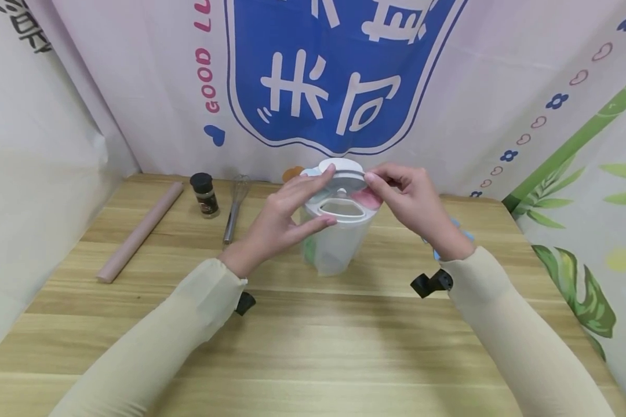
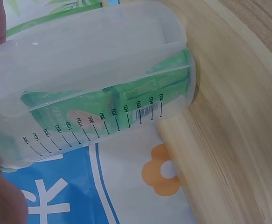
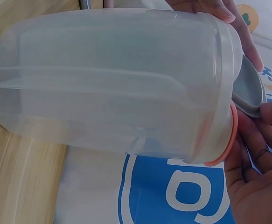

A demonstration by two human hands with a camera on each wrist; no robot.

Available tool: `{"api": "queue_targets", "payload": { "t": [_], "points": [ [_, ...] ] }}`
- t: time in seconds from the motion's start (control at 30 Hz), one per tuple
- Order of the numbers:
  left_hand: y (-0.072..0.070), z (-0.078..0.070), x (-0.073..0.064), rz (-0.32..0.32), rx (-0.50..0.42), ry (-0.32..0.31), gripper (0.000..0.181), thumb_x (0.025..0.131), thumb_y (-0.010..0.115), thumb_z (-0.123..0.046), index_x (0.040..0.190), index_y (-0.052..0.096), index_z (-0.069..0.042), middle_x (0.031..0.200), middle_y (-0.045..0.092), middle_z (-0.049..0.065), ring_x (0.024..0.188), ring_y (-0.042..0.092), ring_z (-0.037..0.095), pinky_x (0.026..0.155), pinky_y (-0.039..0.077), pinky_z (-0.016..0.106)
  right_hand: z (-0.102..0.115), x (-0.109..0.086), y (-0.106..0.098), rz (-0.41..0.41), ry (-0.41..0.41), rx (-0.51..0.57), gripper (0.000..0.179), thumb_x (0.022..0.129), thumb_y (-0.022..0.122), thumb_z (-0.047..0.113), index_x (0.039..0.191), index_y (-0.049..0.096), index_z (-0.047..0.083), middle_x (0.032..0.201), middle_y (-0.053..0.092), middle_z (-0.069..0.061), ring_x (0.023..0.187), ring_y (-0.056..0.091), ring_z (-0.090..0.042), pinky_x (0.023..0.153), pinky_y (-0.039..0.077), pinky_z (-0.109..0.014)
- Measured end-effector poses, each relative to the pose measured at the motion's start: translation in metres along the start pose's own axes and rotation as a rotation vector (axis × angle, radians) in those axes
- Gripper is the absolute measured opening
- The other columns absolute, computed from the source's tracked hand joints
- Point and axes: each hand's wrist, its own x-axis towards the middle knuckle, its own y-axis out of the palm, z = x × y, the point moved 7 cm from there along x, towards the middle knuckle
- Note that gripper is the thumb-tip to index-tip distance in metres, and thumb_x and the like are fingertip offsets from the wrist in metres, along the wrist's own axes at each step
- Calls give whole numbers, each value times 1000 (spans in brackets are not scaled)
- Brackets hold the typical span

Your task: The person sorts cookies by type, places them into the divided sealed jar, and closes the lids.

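Observation:
A clear plastic storage canister point(image 1: 340, 250) stands upright near the back of the table, with a sectioned lid. One white flap point(image 1: 340, 166) with a grey underside is raised over an opening in the lid. My right hand point(image 1: 412, 194) pinches this flap's edge between thumb and fingers, beside a pink flap point(image 1: 367, 198) that lies flat. Spread across the lid's left side, my left hand point(image 1: 279, 217) has its thumb on the front rim and a fingertip at the raised flap. Green packets point(image 2: 75, 109) show inside one compartment, behind a printed measuring scale.
A pink rolling pin point(image 1: 141, 231) lies at the left. Nearby are a black-capped spice jar point(image 1: 205, 196) and a wire whisk point(image 1: 235, 211). Light blue items point(image 1: 464, 234) are partly hidden behind my right wrist. A printed cloth point(image 1: 156, 75) hangs along the table's back edge.

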Motion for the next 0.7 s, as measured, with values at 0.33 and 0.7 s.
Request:
{"api": "queue_targets", "payload": {
  "t": [0.33,0.7],
  "points": [
    [-2,1,-1,-2,-15,-15,81,89,85,-22,159,44,-15,154,60,9,148,52,27,132,32,46,-3,-2,0,31,-14,49,22,106,62,14,112,77,-1,96,77,-15,77,62,-10,68,53,-15],
    [-1,2,2,-6,-24,-17,80,89,86,-23,158,46,-13,152,62,11,145,55,28,133,31,43,-39,-27,-26,-113,-4,292,23,106,58,5,104,72,-13,94,80,7,86,73,-8,81,62,-17]
  ]
}}
